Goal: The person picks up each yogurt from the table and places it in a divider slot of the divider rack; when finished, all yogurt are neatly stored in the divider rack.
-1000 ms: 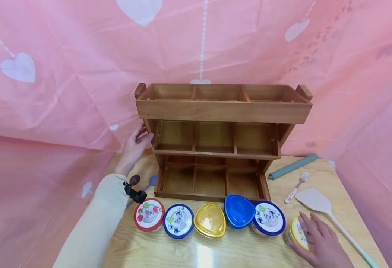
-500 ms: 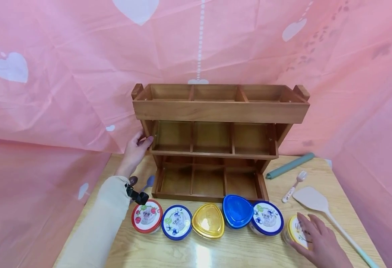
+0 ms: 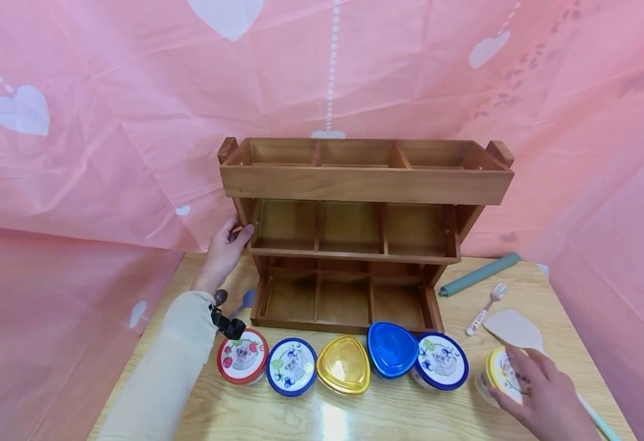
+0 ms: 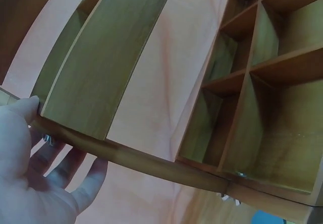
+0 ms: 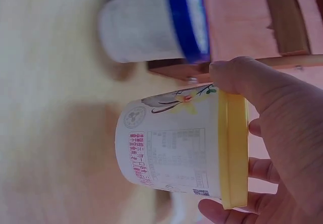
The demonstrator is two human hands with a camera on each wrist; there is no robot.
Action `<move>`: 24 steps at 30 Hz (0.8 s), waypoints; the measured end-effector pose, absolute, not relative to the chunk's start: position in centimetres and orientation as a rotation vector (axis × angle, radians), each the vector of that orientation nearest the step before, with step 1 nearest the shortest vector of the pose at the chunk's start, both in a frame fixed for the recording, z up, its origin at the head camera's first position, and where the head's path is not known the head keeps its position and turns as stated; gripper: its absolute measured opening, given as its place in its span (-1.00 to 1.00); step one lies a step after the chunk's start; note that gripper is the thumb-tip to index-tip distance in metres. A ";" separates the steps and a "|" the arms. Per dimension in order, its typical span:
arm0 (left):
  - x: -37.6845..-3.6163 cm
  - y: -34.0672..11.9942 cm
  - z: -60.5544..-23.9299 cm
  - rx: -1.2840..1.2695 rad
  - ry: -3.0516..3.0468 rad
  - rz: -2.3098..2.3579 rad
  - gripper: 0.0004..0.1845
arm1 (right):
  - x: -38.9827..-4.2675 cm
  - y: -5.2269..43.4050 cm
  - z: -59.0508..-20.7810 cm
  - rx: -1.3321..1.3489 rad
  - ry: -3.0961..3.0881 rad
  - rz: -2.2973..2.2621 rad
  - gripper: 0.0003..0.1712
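Observation:
My left hand (image 3: 224,257) holds the left side of a three-tier wooden shelf (image 3: 366,185). In the left wrist view the thumb lies over the edge of its side strut (image 4: 136,158), with the fingers on the other side. At the right my right hand (image 3: 548,392) grips a paper tub with a yellow lid (image 3: 512,373). The right wrist view shows the thumb and fingers on opposite sides of that yellow lid (image 5: 233,148). The tub's white wall bears a vanilla flower and red print. Whether its base touches the table is unclear.
Before the shelf stand a red-lidded tub (image 3: 242,356), two blue-rimmed tubs (image 3: 291,367) (image 3: 441,361), a gold container (image 3: 344,365) and a blue container (image 3: 392,350). Spoons (image 3: 247,300) lie left; a green roll (image 3: 480,274), a fork (image 3: 485,309) and a spatula (image 3: 513,327) lie right.
My right hand and the yellow-lidded tub have shifted right, and now cover part of the spatula. My left hand has moved slightly down the shelf's side, its thumb closer against the wood.

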State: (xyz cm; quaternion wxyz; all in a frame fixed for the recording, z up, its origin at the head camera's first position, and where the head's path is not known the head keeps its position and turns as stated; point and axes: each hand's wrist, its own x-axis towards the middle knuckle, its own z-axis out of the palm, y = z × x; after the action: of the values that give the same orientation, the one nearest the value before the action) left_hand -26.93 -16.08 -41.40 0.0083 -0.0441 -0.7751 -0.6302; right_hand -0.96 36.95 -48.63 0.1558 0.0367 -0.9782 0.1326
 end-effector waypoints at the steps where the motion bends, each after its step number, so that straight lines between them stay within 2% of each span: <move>1: -26.9 -16.1 -41.4 -0.138 -2.417 -1.977 -0.41 | -1.1 37.0 -48.1 0.099 -2.804 0.390 0.01; 12: -26.8 -16.2 -41.0 -0.194 -2.495 -1.922 -0.39 | -6.1 34.9 -43.4 0.166 -2.751 0.504 0.05; 24: -27.1 -16.3 -41.4 -0.194 -2.493 -1.936 -0.39 | -11.3 30.3 -43.4 0.285 -2.831 0.490 -0.02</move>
State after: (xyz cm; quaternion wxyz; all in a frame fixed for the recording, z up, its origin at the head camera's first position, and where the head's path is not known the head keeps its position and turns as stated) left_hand -27.11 -16.29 -41.38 -0.0104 -0.0615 -0.7884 -0.6120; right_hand -11.33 30.26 -43.41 0.1267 0.0978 -0.9727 0.1682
